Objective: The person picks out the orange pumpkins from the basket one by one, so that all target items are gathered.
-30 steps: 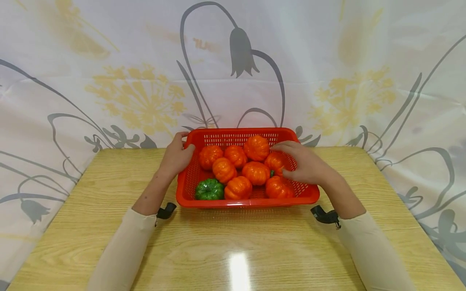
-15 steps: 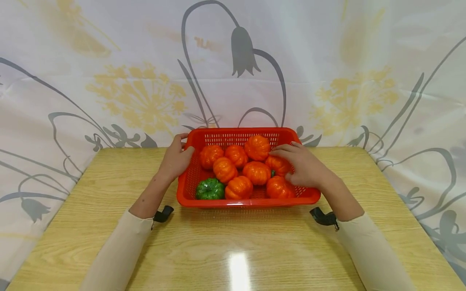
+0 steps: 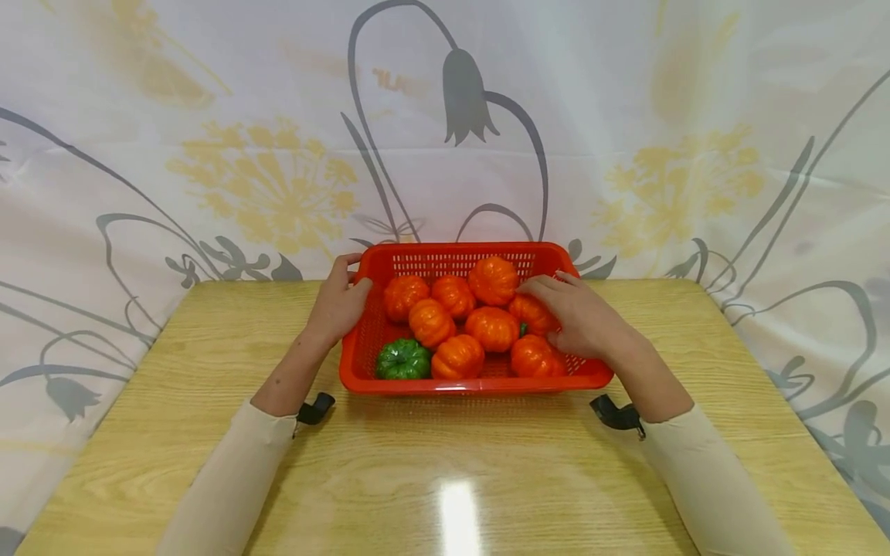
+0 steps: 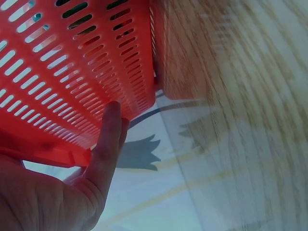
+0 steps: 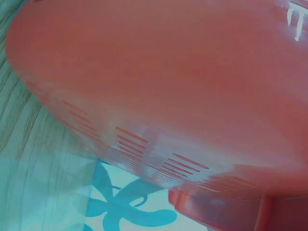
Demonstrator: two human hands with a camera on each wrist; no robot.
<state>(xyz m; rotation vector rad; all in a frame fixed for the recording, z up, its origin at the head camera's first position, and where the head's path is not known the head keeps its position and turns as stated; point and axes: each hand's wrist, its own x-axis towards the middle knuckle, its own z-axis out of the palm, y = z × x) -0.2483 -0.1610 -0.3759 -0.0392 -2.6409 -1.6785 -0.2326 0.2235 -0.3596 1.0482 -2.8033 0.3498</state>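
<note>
A red plastic basket (image 3: 480, 386) with slotted walls stands on the table, holding several glossy orange mini pumpkins (image 3: 431, 324) and one green pumpkin (image 3: 403, 361) at the near left corner. My left hand (image 3: 338, 303) grips the basket's left side, thumb at the rim; in the left wrist view its fingers (image 4: 109, 130) lie along the outer wall. Inside the right end, my right hand (image 3: 582, 318) curls its fingers and thumb around an orange pumpkin (image 3: 531, 310), partly covering it. Basket wall (image 5: 144, 86) fills most of the right wrist view, where the hand is hidden.
The wooden table (image 3: 389, 479) extends in front of the basket and to both sides. A flower-patterned cloth (image 3: 278, 185) hangs close behind the basket. Black wrist mounts (image 3: 615, 413) sit beneath both wrists.
My right hand has closed in around the right-hand orange pumpkin, its thumb nearer to it, and that pumpkin has shifted slightly. The left hand stays at the basket's left side.
</note>
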